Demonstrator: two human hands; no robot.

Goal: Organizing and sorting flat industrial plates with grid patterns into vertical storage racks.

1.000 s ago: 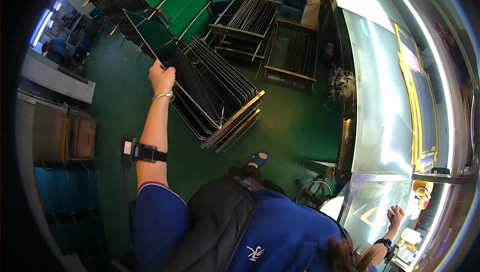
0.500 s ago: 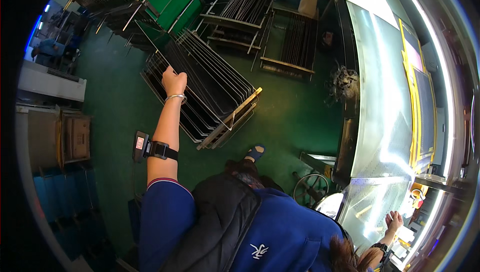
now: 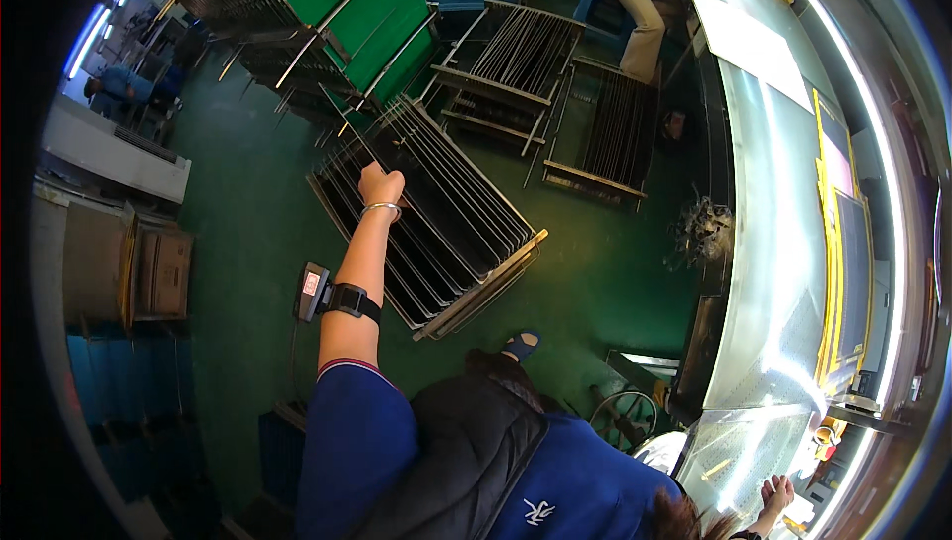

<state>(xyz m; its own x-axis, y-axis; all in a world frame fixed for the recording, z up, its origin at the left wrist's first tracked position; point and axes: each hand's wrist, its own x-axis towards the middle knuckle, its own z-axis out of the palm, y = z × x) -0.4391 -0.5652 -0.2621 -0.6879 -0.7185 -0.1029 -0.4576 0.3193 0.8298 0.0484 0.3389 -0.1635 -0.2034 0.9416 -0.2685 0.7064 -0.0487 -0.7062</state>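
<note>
Tilted metal rack of thin dark frames point(image 3: 436, 223) sits on green floor point(image 3: 248, 233), frames all seated in slots. Left hand point(image 3: 381, 185) fingers closed around one frame's top edge. Right hand point(image 3: 775, 492) by bright table point(image 3: 783, 272), grip unclear.

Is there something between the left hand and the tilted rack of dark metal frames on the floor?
Nothing visible. The left hand already rests on the upper edges of the frames in the tilted rack, with no object in between.
</note>
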